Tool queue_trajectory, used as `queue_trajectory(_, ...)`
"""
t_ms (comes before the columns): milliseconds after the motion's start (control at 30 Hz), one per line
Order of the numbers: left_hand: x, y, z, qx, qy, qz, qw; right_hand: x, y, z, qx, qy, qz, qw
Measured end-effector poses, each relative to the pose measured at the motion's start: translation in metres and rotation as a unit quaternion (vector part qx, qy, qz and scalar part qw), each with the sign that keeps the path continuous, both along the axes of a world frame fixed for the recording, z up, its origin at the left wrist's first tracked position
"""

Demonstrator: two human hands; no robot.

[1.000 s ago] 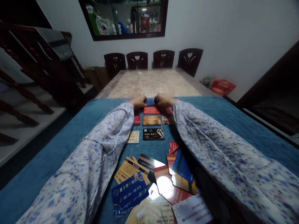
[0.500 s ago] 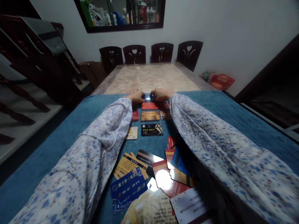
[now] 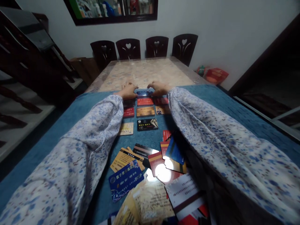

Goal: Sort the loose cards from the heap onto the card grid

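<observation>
A dark blue card lies flat at the far end of a column of cards, near the far edge of the blue cloth. My left hand is just left of it, fingers apart and holding nothing. On its other side, my right hand is spread with its fingertips close to the card's right end; whether they touch it I cannot tell. Nearer me in the column are a red card, a gold card and a black VIP card. My sleeves partly cover neighbouring cards.
Loose cards overlap in the foreground, among them a blue card, a yellow card and a white card. A crumpled clear bag lies by them. Blue cloth covers the table's near part; chairs stand behind.
Both hands have drawn apart from the dark blue card, letting go of its ends, and it stays flat on the cloth. The whole view has shifted slightly.
</observation>
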State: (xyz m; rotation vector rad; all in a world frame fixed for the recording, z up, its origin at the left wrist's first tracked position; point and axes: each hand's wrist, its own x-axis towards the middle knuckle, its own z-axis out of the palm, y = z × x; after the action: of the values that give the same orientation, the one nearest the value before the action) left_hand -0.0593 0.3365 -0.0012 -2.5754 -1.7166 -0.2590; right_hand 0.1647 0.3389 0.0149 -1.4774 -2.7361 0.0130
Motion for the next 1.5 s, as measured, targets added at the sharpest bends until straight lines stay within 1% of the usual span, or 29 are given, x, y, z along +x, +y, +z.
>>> queue_trajectory(100,0.003,-0.016,0.007,0.003,0.011,0.017,1.000,0.012,-0.001,0.004,0.009,0.004,-0.005,1.000)
queue_trajectory(200,0.008,-0.036,0.015,0.016,0.007,-0.002,1.000,0.024,-0.009,0.010,0.020,0.019,-0.002,1.000)
queue_trajectory(333,0.014,-0.066,0.024,0.036,-0.008,-0.033,0.999,0.034,-0.032,0.016,0.042,0.039,0.016,0.998)
queue_trajectory(467,0.022,-0.098,0.028,0.048,-0.012,-0.076,0.996,0.040,-0.063,0.023,0.063,0.036,0.014,0.997)
queue_trajectory(600,0.031,-0.128,0.026,0.053,-0.023,-0.117,0.991,0.047,-0.094,0.029,0.074,0.015,0.019,0.997)
queue_trajectory(733,0.042,-0.156,0.018,0.053,-0.028,-0.155,0.986,0.056,-0.127,0.032,0.082,-0.004,0.036,0.996)
queue_trajectory(833,0.050,-0.177,0.011,0.065,-0.037,-0.190,0.979,0.064,-0.155,0.033,0.083,0.006,0.042,0.996)
queue_trajectory(967,0.059,-0.205,0.004,0.064,-0.050,-0.239,0.968,0.075,-0.189,0.029,0.077,0.017,0.043,0.996)
queue_trajectory(1067,0.066,-0.228,0.001,0.066,-0.051,-0.269,0.960,0.086,-0.210,0.020,0.074,0.031,0.069,0.994)
queue_trajectory(1167,0.072,-0.254,0.000,0.055,-0.053,-0.308,0.948,0.095,-0.227,0.008,0.070,0.042,0.109,0.991)
queue_trajectory(1300,0.079,-0.292,0.000,0.029,-0.059,-0.369,0.927,0.101,-0.241,-0.006,0.071,0.046,0.132,0.988)
queue_trajectory(1367,0.083,-0.310,0.001,0.010,-0.063,-0.411,0.910,0.100,-0.245,-0.011,0.075,0.050,0.140,0.986)
queue_trajectory(1400,0.084,-0.318,0.001,0.001,-0.065,-0.433,0.899,0.099,-0.246,-0.012,0.077,0.052,0.145,0.985)
queue_trajectory(1500,0.087,-0.333,0.002,-0.023,-0.053,-0.467,0.882,0.092,-0.249,-0.015,0.080,0.050,0.158,0.983)
